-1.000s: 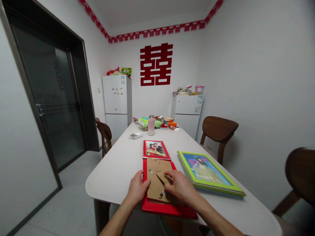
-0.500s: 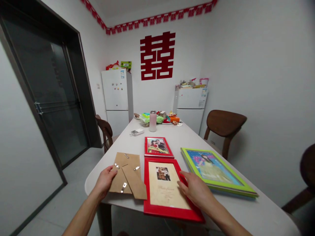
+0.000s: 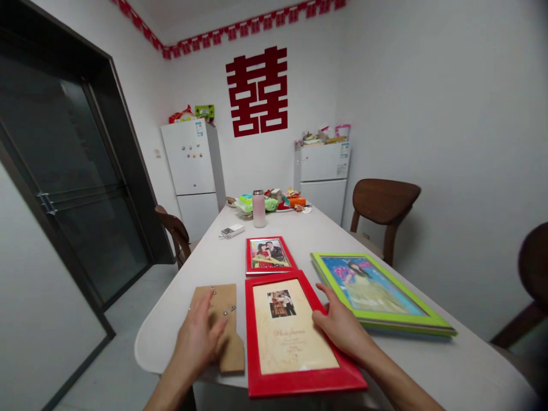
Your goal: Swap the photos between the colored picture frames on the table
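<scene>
A large red picture frame (image 3: 306,383) with a cream insert and a small photo lies face up at the near table edge. My right hand (image 3: 342,328) grips its right side, thumb on the front near the insert. To its left is a brown backing board (image 3: 229,342) with metal clips and a stand leg. Over that board hovers my left hand (image 3: 199,328), thumb and fingers apart, holding nothing; it covers the board's left part. Just beyond the large frame lies a smaller red picture frame (image 3: 249,260) with a couple's photo.
Green picture frames (image 3: 432,322) are stacked on the right of the white table (image 3: 171,325). Farther back are a pink bottle (image 3: 259,210), a small white device (image 3: 232,231) and a pile of packages (image 3: 246,204). Wooden chairs (image 3: 385,201) flank the table.
My left hand has let go of the backing board's left edge and moved right over it. The board has shifted and turned slightly. My right hand has closed on the large red frame's side.
</scene>
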A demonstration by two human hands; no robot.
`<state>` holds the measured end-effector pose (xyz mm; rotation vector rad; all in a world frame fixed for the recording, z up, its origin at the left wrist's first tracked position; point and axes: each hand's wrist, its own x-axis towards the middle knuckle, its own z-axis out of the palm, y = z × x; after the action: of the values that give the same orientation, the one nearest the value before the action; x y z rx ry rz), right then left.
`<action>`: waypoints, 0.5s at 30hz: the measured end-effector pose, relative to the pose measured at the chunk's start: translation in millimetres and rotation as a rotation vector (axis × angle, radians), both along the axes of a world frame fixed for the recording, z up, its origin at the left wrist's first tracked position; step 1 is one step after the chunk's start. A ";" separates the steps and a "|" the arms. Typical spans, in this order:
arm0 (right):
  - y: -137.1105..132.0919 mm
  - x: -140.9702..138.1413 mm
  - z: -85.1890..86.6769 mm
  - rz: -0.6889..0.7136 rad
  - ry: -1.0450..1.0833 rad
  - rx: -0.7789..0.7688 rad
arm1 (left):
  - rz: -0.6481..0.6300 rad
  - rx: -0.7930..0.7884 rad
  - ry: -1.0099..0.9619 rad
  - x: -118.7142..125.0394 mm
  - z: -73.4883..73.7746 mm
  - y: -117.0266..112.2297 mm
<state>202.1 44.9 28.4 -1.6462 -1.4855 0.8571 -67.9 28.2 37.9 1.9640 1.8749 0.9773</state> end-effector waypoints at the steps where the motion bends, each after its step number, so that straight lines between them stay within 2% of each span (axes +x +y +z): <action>1: -1.4 -1.5 2.4 0.018 0.190 -0.066 | -0.077 0.003 -0.028 17.3 1.2 -6.4; 4: -7.3 -6.9 10.8 0.072 0.663 -0.180 | -0.275 -0.005 -0.077 66.3 -0.2 -23.4; 7: -13.7 -10.9 18.8 0.075 0.842 -0.165 | -0.449 0.024 -0.046 100.0 -5.8 -31.1; 11: -16.6 -11.6 23.1 0.124 0.867 -0.099 | -0.507 0.234 0.035 118.4 -10.2 -29.3; 13: -13.5 -9.2 21.5 0.134 0.798 -0.066 | -0.537 0.348 0.035 118.2 -7.5 -27.3; 15: -8.6 -4.6 17.9 0.125 0.648 -0.038 | -0.512 0.428 -0.008 111.2 -0.9 -26.7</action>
<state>197.5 36.4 46.3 -1.1407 -1.1168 1.3380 43.2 1.6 37.0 2.4892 1.1109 1.2767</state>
